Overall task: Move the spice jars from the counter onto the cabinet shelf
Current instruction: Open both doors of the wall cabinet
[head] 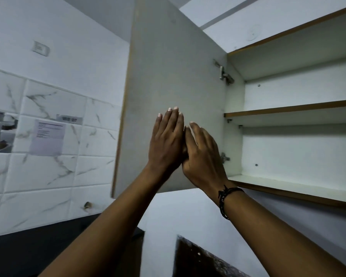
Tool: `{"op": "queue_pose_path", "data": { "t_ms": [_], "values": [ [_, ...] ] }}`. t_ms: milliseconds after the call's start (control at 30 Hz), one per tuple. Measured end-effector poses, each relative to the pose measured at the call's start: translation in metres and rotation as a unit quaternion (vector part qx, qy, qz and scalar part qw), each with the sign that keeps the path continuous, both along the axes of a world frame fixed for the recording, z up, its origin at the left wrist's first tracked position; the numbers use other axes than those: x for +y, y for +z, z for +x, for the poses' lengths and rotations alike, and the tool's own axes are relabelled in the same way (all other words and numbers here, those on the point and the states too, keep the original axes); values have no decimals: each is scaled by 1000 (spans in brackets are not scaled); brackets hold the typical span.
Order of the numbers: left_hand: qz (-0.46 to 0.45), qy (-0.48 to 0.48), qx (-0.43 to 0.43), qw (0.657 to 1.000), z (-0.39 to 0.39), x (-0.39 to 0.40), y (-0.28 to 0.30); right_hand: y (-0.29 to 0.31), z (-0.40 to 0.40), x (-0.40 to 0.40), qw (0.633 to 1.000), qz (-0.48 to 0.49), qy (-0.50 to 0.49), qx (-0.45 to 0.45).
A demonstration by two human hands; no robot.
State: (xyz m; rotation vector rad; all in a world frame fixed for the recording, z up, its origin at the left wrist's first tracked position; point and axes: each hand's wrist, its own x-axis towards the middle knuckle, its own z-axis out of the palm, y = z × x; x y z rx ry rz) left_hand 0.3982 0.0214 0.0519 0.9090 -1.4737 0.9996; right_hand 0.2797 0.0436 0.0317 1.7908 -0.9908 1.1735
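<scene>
cabinet (236, 136) cut off by the right and top edges, shelf (292, 108) runs out of frame right. door (174, 76) top cropped, its lower part partly hidden behind both hands. left hand (166, 144) palm not visible; right hand (204, 156) thumb hidden behind the left. paper notice (47, 137) on the tiles, text too blurred to read. small label (69, 119) unreadable. photos (0, 130) cut off at the left edge. dark counter (18, 254) mostly cropped.

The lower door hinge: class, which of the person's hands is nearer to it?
Right. The right hand lies just left of the lower door hinge, almost touching it. The left hand is farther left, raised in front of the open cabinet door.
</scene>
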Motion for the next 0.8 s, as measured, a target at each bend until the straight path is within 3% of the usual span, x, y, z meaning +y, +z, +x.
{"op": "queue_pose_path", "data": {
  "t_ms": [300, 533, 800],
  "values": [
    [50, -288, -53, 955, -219, -9, -15, -16, -202, 34, 962, 8, -272, -12],
    [99, -400, -87, 907, -358, 8, -22, -23, -319, 76, 915, 25, -399, -47],
    [226, -547, -76, 802, -460, 21, -28, -31, -398, 101, 876, 93, -461, -106]
  ]
}}
